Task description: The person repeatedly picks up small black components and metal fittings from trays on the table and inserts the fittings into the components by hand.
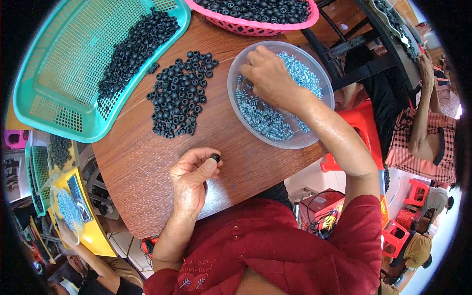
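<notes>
My left hand (192, 179), near the table's front edge, pinches a small round black cap (215, 158) with a hole in it between thumb and fingers. At the right, my right hand (270, 73) reaches into a clear round plastic tub (236, 117). Its fingers are curled together at the tub's left inner side, and what they hold, if anything, is hidden. Small shiny blue-silver metal pieces (268, 120) lie heaped in the tub, partly covered by my right forearm. A loose pile of similar black caps (179, 93) spreads over the wooden table (142, 184) beyond my left hand.
A green plastic basket (101, 129) with many black parts stands at the back left. A pink basket (255, 28) of black caps is at the far edge. Other people work at a yellow table (98, 236) on the left and a dark table (400, 54) on the right.
</notes>
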The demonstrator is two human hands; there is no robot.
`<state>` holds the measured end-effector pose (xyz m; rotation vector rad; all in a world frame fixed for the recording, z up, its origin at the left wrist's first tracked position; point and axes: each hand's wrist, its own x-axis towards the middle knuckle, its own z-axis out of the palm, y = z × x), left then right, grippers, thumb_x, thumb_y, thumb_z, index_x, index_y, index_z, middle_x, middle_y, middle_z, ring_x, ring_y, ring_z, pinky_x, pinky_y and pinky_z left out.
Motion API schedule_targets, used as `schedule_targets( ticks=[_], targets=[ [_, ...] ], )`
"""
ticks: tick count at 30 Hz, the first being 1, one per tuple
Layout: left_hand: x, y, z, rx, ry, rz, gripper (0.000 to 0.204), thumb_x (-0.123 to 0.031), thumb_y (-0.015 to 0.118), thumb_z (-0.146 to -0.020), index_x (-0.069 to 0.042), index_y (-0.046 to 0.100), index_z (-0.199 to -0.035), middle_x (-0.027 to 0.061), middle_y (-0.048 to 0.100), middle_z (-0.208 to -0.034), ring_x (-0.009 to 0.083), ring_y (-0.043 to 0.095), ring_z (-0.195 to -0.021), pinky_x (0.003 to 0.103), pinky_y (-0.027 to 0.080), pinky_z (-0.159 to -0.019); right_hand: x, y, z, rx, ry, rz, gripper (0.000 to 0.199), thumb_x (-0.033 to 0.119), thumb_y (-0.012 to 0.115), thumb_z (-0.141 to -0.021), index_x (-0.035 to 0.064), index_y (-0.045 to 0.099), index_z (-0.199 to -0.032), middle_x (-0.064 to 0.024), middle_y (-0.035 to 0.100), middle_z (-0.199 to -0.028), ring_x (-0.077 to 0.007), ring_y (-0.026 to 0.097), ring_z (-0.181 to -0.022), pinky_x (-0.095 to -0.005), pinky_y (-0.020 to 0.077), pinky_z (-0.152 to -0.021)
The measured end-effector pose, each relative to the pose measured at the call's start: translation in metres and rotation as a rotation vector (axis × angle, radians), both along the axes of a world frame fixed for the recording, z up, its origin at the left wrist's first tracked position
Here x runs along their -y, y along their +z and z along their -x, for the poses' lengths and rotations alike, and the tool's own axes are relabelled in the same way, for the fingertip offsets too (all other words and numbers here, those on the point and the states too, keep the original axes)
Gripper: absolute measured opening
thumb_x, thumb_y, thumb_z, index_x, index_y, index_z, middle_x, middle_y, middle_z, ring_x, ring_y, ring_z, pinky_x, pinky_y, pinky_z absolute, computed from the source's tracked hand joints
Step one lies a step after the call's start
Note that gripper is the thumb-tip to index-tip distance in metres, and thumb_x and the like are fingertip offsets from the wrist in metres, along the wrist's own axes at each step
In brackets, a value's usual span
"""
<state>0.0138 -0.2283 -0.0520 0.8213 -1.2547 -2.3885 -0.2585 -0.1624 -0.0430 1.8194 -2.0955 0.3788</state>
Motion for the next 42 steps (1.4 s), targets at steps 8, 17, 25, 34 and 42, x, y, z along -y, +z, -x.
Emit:
schedule_targets(
  ticks=[8, 17, 25, 34, 42],
  targets=[
    [0.000, 0.002, -0.001, -0.012, 0.001, 0.006, 0.022, -0.008, 0.069, -0.082, 0.004, 0.063, -0.099, 0.0086, 0.066, -0.087, 0.0116, 0.060, -0.073, 0.022, 0.048, -0.063, -0.017, 0.017, 0.001, 0.311, 0.100, 0.022, 0.015, 0.001, 0.064, -0.070, 0.0045, 0.067, -0.084, -0.0111, 0.061, -0.079, -0.0299, 0.057, -0.082, -0.0388, 0.0468, -0.072],
    [0.000, 0.001, -0.001, -0.014, -0.008, -0.001, 0.020, -0.007, 0.069, -0.082, 0.004, 0.063, -0.098, 0.0088, 0.066, -0.087, 0.0111, 0.059, -0.072, 0.022, 0.047, -0.062, -0.028, 0.018, 0.012, 0.117, -0.091, -0.067, 0.007, 0.004, 0.066, -0.068, 0.0044, 0.066, -0.075, -0.0116, 0.057, -0.074, -0.0309, 0.055, -0.079, -0.0407, 0.0459, -0.067],
    [0.001, 0.001, 0.000, -0.009, -0.002, -0.002, 0.020, -0.007, 0.068, -0.082, 0.004, 0.063, -0.098, 0.0085, 0.066, -0.088, 0.0112, 0.060, -0.074, 0.022, 0.048, -0.062, -0.014, 0.016, -0.002, -0.060, -0.119, -0.230, 0.028, 0.025, 0.075, -0.063, 0.0002, 0.069, -0.073, -0.0151, 0.063, -0.077, -0.0309, 0.058, -0.081, -0.0399, 0.0489, -0.070],
    [0.002, -0.001, -0.003, -0.013, -0.016, 0.004, 0.020, -0.007, 0.068, -0.083, 0.003, 0.063, -0.099, 0.0085, 0.066, -0.087, 0.0116, 0.060, -0.073, 0.021, 0.048, -0.062, -0.013, 0.011, -0.008, -0.134, -0.083, -0.192, 0.027, 0.026, 0.075, -0.064, 0.0009, 0.068, -0.071, -0.0144, 0.062, -0.074, -0.0299, 0.059, -0.078, -0.0394, 0.0493, -0.070],
    [0.001, -0.002, -0.007, -0.080, 0.036, -0.051, 0.020, -0.005, 0.067, -0.083, 0.004, 0.063, -0.101, 0.0097, 0.066, -0.087, 0.0126, 0.059, -0.071, 0.023, 0.048, -0.063, -0.039, 0.053, -0.070, 0.658, 0.019, 0.150, 0.009, 0.009, 0.063, -0.075, 0.0054, 0.069, -0.080, -0.0141, 0.060, -0.070, -0.0313, 0.060, -0.075, -0.0396, 0.0483, -0.067]
  ],
)
